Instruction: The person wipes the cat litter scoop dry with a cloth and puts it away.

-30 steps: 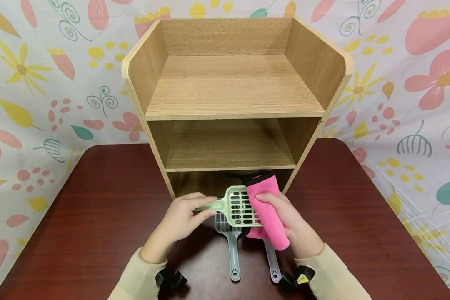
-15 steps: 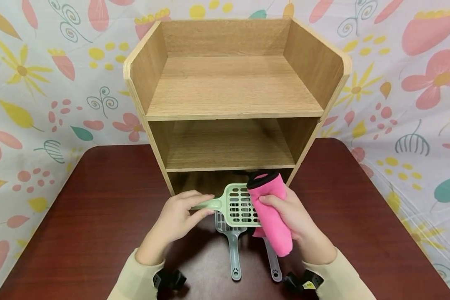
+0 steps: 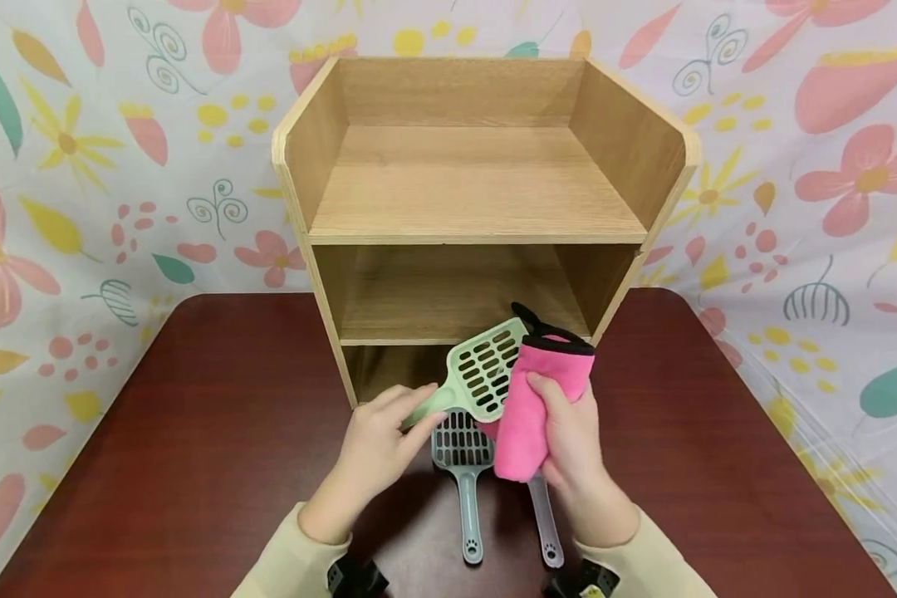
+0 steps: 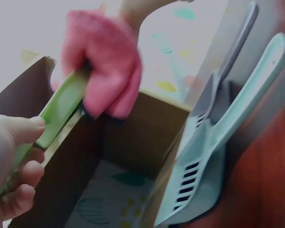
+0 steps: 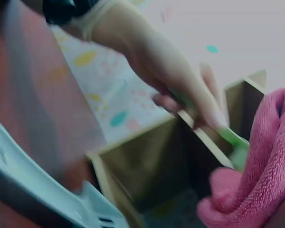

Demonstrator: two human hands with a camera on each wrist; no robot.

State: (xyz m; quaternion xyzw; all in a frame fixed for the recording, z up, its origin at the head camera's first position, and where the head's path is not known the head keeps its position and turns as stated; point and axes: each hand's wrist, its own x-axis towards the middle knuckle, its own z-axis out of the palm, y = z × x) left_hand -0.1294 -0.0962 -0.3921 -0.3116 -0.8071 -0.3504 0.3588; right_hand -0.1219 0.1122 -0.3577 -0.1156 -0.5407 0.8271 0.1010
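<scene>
My left hand (image 3: pixel 377 444) pinches the handle of a green slotted scoop (image 3: pixel 484 370), its head tilted up to the right. My right hand (image 3: pixel 577 448) grips a folded pink cloth (image 3: pixel 534 407) with black trim, which covers the scoop's right edge. In the left wrist view the pink cloth (image 4: pixel 104 61) wraps over the end of the green scoop (image 4: pixel 61 111). Below the hands a blue-grey scoop (image 3: pixel 467 490) lies on the table, and beside it a grey scoop's handle (image 3: pixel 546 523) shows, its head hidden behind the cloth.
A wooden shelf unit (image 3: pixel 478 236) with three levels stands just behind the hands on the dark red table (image 3: pixel 232 432). A patterned cloth (image 3: pixel 792 199) hangs behind and along the sides.
The green scoop has tilted, its head rising to the right. The right hand and the pink cloth have turned more upright, and a black loop now shows above the cloth. The head view has shifted slightly.
</scene>
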